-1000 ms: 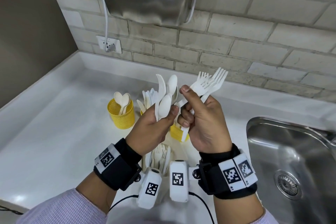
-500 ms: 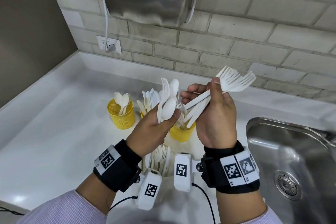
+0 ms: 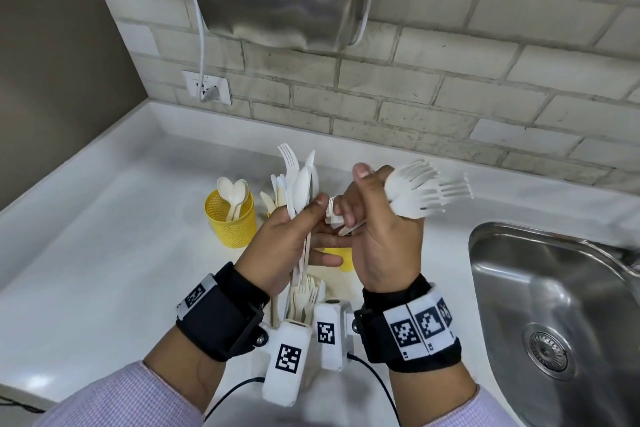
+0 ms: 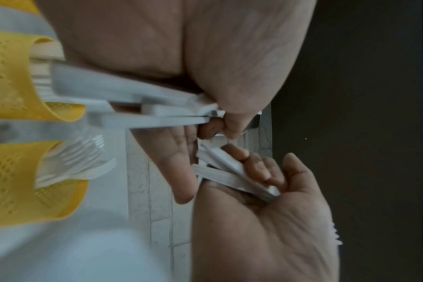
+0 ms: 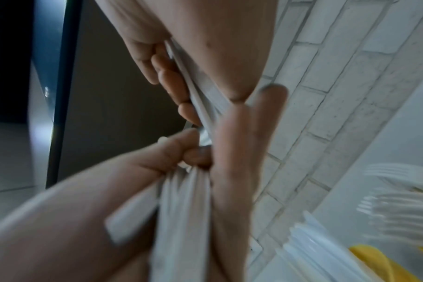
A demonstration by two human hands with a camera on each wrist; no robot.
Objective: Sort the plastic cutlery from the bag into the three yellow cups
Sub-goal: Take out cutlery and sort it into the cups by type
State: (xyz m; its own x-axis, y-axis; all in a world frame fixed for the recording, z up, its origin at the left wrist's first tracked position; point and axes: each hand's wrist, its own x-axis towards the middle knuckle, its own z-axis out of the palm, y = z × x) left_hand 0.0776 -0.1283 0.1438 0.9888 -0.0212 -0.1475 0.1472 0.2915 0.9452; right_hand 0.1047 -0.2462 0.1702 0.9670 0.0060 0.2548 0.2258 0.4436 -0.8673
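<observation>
currently the right hand clamps a fork bundle, tines pointing right, handles toward the left hand, which pinches mixed cutlery upright.

Both forearms wear lilac checked sleeves, black wristbands with white square-code tags, and white camera pods trailing black cables toward six o'clock.

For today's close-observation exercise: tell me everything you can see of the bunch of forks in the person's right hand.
The bunch of forks is several white forks that look like plastic, stacked together. The right hand grips their handles, fingers curled round them, as the left wrist view shows. Their tined heads fan out past the thumb, pointing right toward the sink side and lying roughly level. They are held in the air above the counter, blurred at the tips. The exact count cannot be told.
</observation>
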